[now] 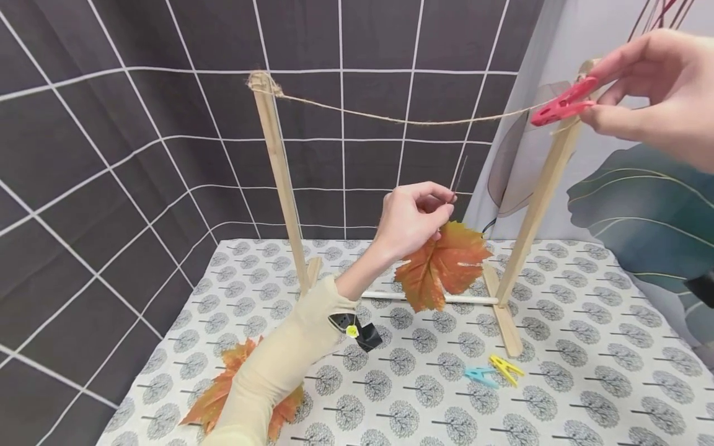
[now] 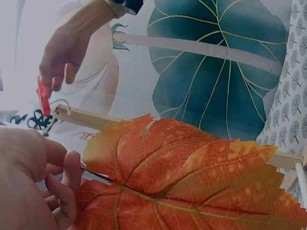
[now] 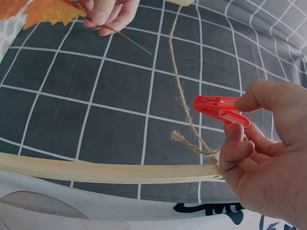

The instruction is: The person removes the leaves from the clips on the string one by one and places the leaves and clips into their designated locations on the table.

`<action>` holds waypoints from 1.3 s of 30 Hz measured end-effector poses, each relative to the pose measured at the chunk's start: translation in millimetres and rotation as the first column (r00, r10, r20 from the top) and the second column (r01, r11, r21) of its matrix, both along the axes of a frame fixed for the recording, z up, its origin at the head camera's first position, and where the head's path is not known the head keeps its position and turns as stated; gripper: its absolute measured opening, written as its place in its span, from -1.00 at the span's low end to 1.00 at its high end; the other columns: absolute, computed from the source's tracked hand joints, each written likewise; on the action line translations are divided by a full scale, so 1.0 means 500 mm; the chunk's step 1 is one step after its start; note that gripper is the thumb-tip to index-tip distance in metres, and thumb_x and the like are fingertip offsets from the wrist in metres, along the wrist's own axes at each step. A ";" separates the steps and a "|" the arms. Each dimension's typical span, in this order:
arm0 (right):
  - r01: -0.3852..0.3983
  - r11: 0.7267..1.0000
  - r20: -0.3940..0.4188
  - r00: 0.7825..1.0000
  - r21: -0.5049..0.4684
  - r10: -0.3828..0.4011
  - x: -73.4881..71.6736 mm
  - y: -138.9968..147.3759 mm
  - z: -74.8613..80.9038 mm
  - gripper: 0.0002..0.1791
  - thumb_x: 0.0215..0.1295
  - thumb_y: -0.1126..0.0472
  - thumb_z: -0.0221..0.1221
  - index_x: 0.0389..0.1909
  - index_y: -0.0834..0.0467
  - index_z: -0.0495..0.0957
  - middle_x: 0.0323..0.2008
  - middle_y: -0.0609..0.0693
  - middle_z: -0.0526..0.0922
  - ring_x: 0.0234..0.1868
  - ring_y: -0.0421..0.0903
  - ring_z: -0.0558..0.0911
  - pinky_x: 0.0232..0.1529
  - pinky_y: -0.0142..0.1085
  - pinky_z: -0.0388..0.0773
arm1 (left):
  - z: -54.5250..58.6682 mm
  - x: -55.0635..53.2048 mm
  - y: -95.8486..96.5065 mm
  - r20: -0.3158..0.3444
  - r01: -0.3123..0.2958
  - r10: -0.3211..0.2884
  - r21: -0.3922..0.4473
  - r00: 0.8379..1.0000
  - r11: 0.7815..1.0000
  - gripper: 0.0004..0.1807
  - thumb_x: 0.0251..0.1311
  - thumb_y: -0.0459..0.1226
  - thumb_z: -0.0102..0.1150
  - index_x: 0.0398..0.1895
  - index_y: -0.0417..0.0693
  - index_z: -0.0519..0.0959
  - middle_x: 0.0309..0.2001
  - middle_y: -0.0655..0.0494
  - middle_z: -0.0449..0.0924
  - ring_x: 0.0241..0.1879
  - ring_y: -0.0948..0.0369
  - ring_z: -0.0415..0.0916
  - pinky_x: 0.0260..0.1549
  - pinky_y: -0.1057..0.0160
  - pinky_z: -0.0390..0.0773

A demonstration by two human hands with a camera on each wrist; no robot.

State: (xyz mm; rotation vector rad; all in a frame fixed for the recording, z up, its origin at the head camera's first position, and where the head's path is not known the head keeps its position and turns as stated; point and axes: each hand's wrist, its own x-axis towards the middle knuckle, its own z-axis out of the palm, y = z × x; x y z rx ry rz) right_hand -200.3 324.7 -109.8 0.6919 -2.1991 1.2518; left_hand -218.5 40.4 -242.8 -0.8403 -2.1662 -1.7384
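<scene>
My left hand [image 1: 415, 214] pinches the thin stem of an orange artificial maple leaf [image 1: 446, 266], which hangs below the fingers. The leaf [image 2: 192, 177] fills much of the left wrist view. My right hand [image 1: 664, 93] pinches a red clothespin [image 1: 563, 102] by its handle ends, beside the right end of a twine line [image 1: 413, 122]. In the right wrist view the clothespin [image 3: 216, 108] points toward the twine [image 3: 178, 81]; whether it touches the twine I cannot tell. The twine sags between two wooden posts, well above the leaf.
A left post [image 1: 281, 167] and a right post [image 1: 538, 210] stand joined by a white bar [image 1: 468, 300] low down. On the tree-print tablecloth lie a blue clothespin [image 1: 481, 376], a yellow clothespin [image 1: 506, 370] and, partly under my left forearm, another leaf [image 1: 287, 412].
</scene>
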 end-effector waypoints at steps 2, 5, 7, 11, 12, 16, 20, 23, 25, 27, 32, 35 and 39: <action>-0.009 1.000 0.006 1.000 -0.015 0.009 0.004 0.000 -0.006 -0.51 -0.03 0.72 0.23 -0.12 0.20 0.62 -0.26 -0.04 0.69 -0.44 -0.24 0.65 -0.67 -0.52 0.35 | -0.005 -0.001 -0.008 0.004 -0.011 0.011 -0.008 1.000 1.000 -0.90 0.20 -0.44 0.32 -0.24 -0.14 0.73 -0.52 0.19 0.68 -0.72 0.22 0.54 -0.65 0.31 0.56; -0.004 0.999 0.016 1.000 -0.033 0.005 0.009 0.002 -0.017 -0.50 -0.04 0.73 0.21 -0.12 0.20 0.62 -0.33 -0.04 0.69 -0.43 -0.25 0.66 -0.65 -0.54 0.38 | -0.012 -0.001 -0.020 -0.002 -0.029 0.029 -0.024 1.000 0.999 -0.90 0.19 -0.43 0.31 -0.25 -0.15 0.73 -0.55 0.20 0.67 -0.73 0.22 0.54 -0.67 0.32 0.55; 0.002 0.999 0.014 1.000 -0.046 -0.001 0.011 0.004 -0.024 -0.51 -0.04 0.74 0.21 -0.13 0.21 0.62 -0.33 -0.04 0.69 -0.43 -0.25 0.67 -0.63 -0.55 0.39 | -0.015 0.000 -0.028 -0.007 -0.037 0.036 -0.045 0.999 0.998 -0.89 0.19 -0.43 0.30 -0.24 -0.15 0.73 -0.55 0.20 0.66 -0.73 0.23 0.54 -0.66 0.32 0.56; -0.020 0.996 0.020 1.000 -0.082 0.021 0.017 0.009 -0.040 -0.51 -0.05 0.76 0.19 -0.14 0.25 0.62 -0.34 0.00 0.69 -0.43 -0.23 0.67 -0.58 -0.59 0.44 | -0.020 0.004 -0.043 -0.021 -0.045 0.043 -0.082 0.999 0.996 -0.87 0.20 -0.42 0.29 -0.21 -0.14 0.74 -0.54 0.18 0.67 -0.73 0.24 0.52 -0.64 0.34 0.55; -0.023 0.995 0.023 0.999 -0.094 0.025 0.021 0.009 -0.044 -0.51 -0.05 0.76 0.18 -0.14 0.26 0.62 -0.35 0.00 0.68 -0.44 -0.23 0.67 -0.57 -0.59 0.45 | -0.022 0.005 -0.046 -0.027 -0.045 0.042 -0.093 0.999 0.995 -0.86 0.20 -0.41 0.28 -0.21 -0.14 0.74 -0.54 0.18 0.67 -0.72 0.25 0.52 -0.63 0.35 0.54; -0.102 0.975 0.045 0.993 -0.200 0.113 0.033 0.009 -0.064 -0.51 -0.07 0.81 0.13 -0.17 0.30 0.62 -0.40 0.03 0.68 -0.45 -0.21 0.67 -0.53 -0.59 0.48 | -0.031 0.009 -0.062 -0.044 -0.052 0.047 -0.113 0.998 0.992 -0.87 0.19 -0.42 0.28 -0.23 -0.14 0.75 -0.56 0.19 0.66 -0.73 0.28 0.49 -0.66 0.38 0.47; -0.158 0.946 0.059 0.981 -0.284 0.182 0.048 0.010 -0.089 -0.52 -0.08 0.83 0.09 -0.17 0.35 0.60 -0.35 0.06 0.71 -0.46 -0.19 0.67 -0.45 -0.59 0.51 | -0.041 0.014 -0.080 -0.035 -0.066 0.062 -0.128 0.997 0.990 -0.87 0.17 -0.43 0.30 -0.25 -0.14 0.76 -0.47 0.18 0.71 -0.72 0.30 0.50 -0.69 0.38 0.48; -0.154 0.944 0.057 0.982 -0.292 0.178 0.058 0.013 -0.105 -0.51 -0.08 0.82 0.09 -0.16 0.34 0.59 -0.35 0.05 0.72 -0.47 -0.20 0.67 -0.46 -0.58 0.47 | -0.048 0.018 -0.095 -0.028 -0.077 0.074 -0.135 0.997 0.988 -0.87 0.16 -0.43 0.31 -0.25 -0.15 0.77 -0.43 0.16 0.73 -0.73 0.30 0.50 -0.70 0.36 0.50; -0.179 0.934 0.040 0.979 -0.310 0.201 0.062 0.017 -0.114 -0.51 -0.09 0.83 0.07 -0.17 0.35 0.58 -0.36 0.06 0.72 -0.48 -0.19 0.67 -0.47 -0.57 0.46 | -0.053 0.019 -0.105 -0.032 -0.081 0.077 -0.142 0.996 0.987 -0.87 0.16 -0.43 0.31 -0.26 -0.15 0.77 -0.44 0.14 0.73 -0.75 0.29 0.49 -0.71 0.34 0.51; -0.220 0.916 0.015 0.971 -0.336 0.239 0.065 0.022 -0.123 -0.50 -0.12 0.85 0.04 -0.17 0.38 0.58 -0.39 0.07 0.72 -0.48 -0.18 0.67 -0.47 -0.57 0.47 | -0.057 0.020 -0.114 -0.037 -0.088 0.083 -0.151 0.996 0.985 -0.87 0.16 -0.42 0.31 -0.26 -0.14 0.77 -0.44 0.14 0.72 -0.75 0.29 0.49 -0.70 0.34 0.51; -0.294 0.879 -0.021 0.951 -0.375 0.309 0.074 0.027 -0.146 -0.49 -0.15 0.89 -0.01 -0.17 0.45 0.55 -0.30 0.11 0.72 -0.47 -0.17 0.66 -0.40 -0.58 0.54 | -0.061 0.030 -0.139 -0.024 -0.102 0.099 -0.184 0.995 0.978 -0.86 0.17 -0.41 0.32 -0.24 -0.13 0.78 -0.42 0.14 0.74 -0.76 0.29 0.48 -0.72 0.35 0.48; -0.317 0.863 -0.028 0.943 -0.393 0.333 0.082 0.023 -0.158 -0.49 -0.15 0.90 -0.03 -0.17 0.48 0.53 -0.21 0.14 0.71 -0.46 -0.16 0.67 -0.37 -0.57 0.56 | -0.061 0.039 -0.154 -0.004 -0.114 0.116 -0.206 0.993 0.972 -0.86 0.16 -0.41 0.32 -0.23 -0.12 0.78 -0.38 0.15 0.75 -0.76 0.29 0.47 -0.74 0.37 0.45; -0.355 0.838 -0.036 0.926 -0.414 0.375 0.095 0.019 -0.172 -0.50 -0.14 0.92 -0.07 -0.16 0.51 0.49 -0.19 0.16 0.71 -0.45 -0.14 0.67 -0.41 -0.55 0.54 | -0.064 0.047 -0.169 -0.008 -0.141 0.144 -0.251 0.990 0.958 -0.86 0.16 -0.38 0.32 -0.25 -0.07 0.80 -0.38 0.20 0.74 -0.76 0.30 0.44 -0.75 0.39 0.39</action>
